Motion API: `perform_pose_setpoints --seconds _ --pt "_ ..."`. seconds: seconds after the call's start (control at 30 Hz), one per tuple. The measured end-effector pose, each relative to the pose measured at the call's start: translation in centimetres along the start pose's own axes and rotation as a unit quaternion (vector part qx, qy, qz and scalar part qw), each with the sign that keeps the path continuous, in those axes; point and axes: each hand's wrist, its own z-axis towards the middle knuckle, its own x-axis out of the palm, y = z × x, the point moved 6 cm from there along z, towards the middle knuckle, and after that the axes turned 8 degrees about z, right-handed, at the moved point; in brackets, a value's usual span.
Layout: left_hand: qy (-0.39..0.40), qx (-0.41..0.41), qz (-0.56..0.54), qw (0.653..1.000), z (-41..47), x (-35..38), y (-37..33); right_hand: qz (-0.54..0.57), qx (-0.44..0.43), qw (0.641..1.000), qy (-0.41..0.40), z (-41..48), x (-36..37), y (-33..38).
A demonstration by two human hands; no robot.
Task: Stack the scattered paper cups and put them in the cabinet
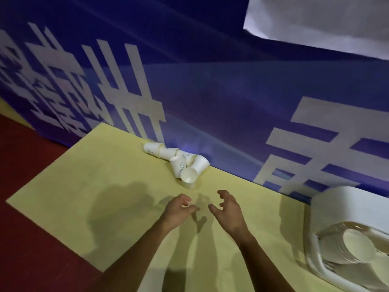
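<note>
Several white paper cups (181, 163) lie tumbled in a loose heap on the pale yellow table (84, 186), close to the blue wall at the back. One cup (188, 177) at the front of the heap lies on its side with its mouth toward me. My left hand (179, 209) hovers over the table just below the heap, fingers curled and holding nothing. Beside it, my right hand (227, 209) hangs with fingers spread and loosely bent, also holding nothing. Both hands are a short way from the cups and touch none of them.
A white plastic holder (328, 207) with stacked disposable plates or bowls (357, 245) stands at the table's right edge. A blue banner wall (210, 91) with large white characters borders the table at the back. Dark red floor (31, 228) lies to the left.
</note>
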Motion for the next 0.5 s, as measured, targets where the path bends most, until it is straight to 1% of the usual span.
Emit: perform_pose_setpoints --seconds 0.13,0.23,0.37,0.43,0.5 --pt "-0.026 -0.036 -0.017 0.999 6.0 -3.3 2.3 -0.004 0.041 0.999 0.008 4.3 3.6 0.1" --pt "-0.039 -0.054 -0.044 0.997 11.0 -5.4 3.4 0.021 0.071 0.997 0.004 7.4 6.4 0.1" --pt "-0.054 -0.045 -0.066 0.995 16.2 -6.8 3.2 0.041 0.074 0.996 -0.030 10.3 10.2 0.0" --pt "-0.053 -0.035 -0.068 0.996 17.8 -6.7 3.0 0.061 0.080 0.993 -0.063 11.0 11.3 0.0" --pt "-0.053 -0.028 -0.095 0.994 19.1 -6.4 3.2 0.069 0.064 0.991 -0.099 11.4 11.9 0.4"
